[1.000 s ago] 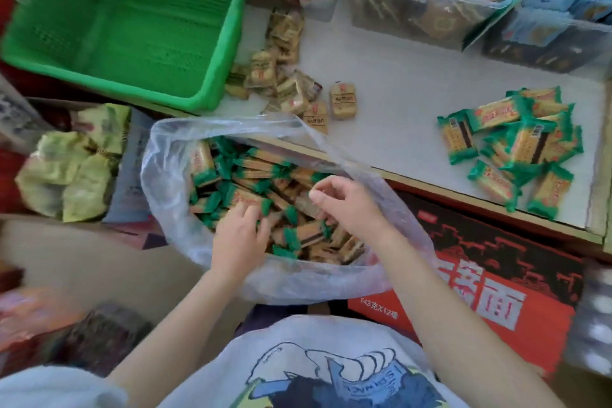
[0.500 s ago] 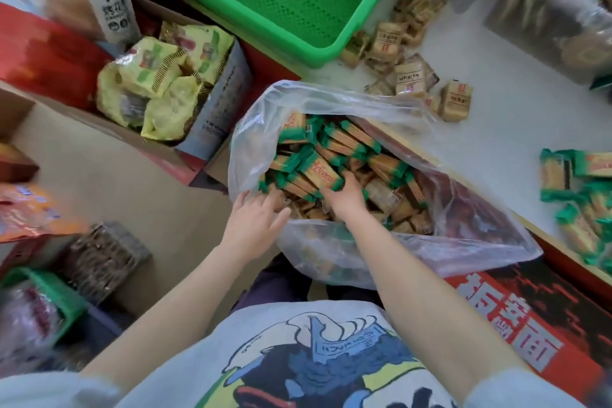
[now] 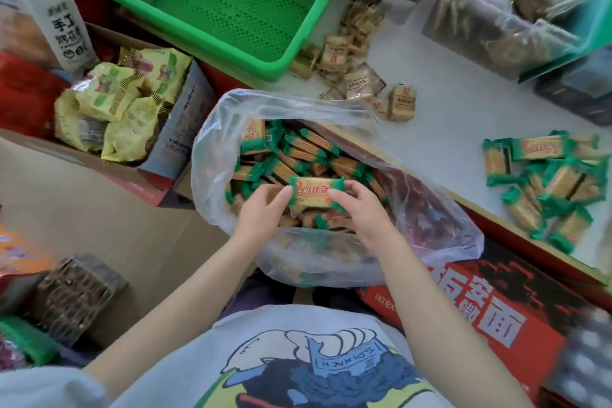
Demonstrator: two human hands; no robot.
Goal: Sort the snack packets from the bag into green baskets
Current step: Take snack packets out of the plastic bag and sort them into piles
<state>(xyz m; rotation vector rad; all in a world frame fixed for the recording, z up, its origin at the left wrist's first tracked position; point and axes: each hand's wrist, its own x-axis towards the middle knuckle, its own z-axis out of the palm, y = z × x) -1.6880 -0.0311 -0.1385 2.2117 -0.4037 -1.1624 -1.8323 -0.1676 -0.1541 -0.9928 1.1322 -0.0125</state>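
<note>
We pinch one green-ended packet [image 3: 314,190] between both hands: left hand [image 3: 261,214] thumb on its left end, right hand [image 3: 359,214] thumb on its right end, other fingers curled beneath. Directly under our fingers, the clear bag [image 3: 440,232] holds more packets. Beyond the fingertips sits the green basket [image 3: 281,60]; far right of them, a sorted packet pile [image 3: 543,182].

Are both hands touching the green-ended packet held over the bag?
Touching. The head view shows the left hand and right hand pinching opposite ends of the packet.
</note>
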